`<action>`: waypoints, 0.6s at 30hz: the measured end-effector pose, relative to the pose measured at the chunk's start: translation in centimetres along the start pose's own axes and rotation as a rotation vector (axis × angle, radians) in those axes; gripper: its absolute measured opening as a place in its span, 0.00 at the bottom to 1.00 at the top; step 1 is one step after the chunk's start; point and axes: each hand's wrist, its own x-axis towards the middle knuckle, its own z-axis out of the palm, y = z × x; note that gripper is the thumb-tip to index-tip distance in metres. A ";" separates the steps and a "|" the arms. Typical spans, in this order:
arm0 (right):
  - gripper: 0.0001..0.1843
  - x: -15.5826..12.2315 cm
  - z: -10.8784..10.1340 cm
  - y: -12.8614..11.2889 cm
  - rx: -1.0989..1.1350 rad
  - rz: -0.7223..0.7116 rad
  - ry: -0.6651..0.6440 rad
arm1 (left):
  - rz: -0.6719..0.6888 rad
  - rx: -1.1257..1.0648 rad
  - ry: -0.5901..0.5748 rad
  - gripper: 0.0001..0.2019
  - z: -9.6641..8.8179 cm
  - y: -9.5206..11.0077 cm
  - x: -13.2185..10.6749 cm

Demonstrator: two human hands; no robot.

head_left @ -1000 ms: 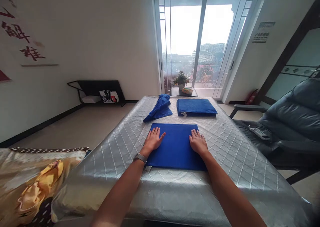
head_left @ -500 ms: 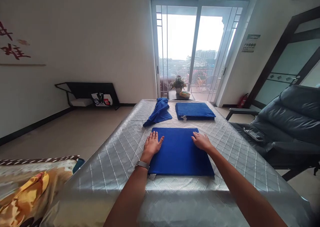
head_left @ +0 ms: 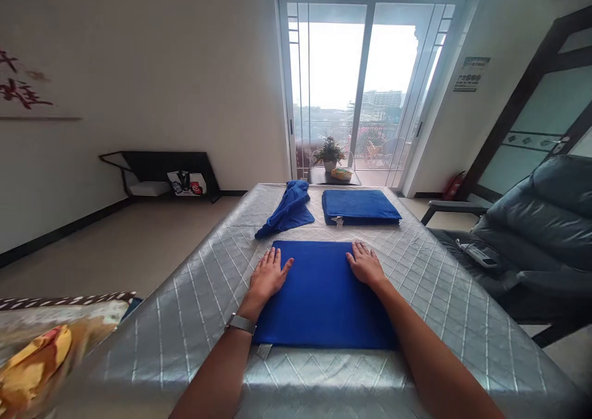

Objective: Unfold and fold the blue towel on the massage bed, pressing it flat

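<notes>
A blue folded cloth (head_left: 321, 296), flat and nearly square, lies on the table in front of me, with a small white tag at its near left corner. My left hand (head_left: 269, 273) rests flat on its far left edge, fingers stretched out. Across from it, my right hand (head_left: 366, 264) lies on the far right edge, also flat with fingers extended. Neither hand grips anything. Beyond them sit a neat stack of folded blue cloths (head_left: 363, 206) on the right and a crumpled blue cloth (head_left: 289, 211) on the left.
The table wears a silver quilted cover (head_left: 194, 292). A dark recliner (head_left: 550, 222) stands to the right with a power strip (head_left: 478, 254) on its seat. Yellow fabric (head_left: 34, 366) lies at lower left. Past the far edge are a potted plant (head_left: 330, 154) and glass doors.
My right hand has turned from a loosely curled pose to lying flat on the edge. The folded cloth and both hands appear nearer to me and slightly left; the view has shifted a little.
</notes>
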 end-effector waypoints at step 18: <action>0.35 -0.7 0.1 0.3 0.072 -0.052 0.035 | 0.696 -0.141 0.076 0.34 -1.0 17.1 -0.3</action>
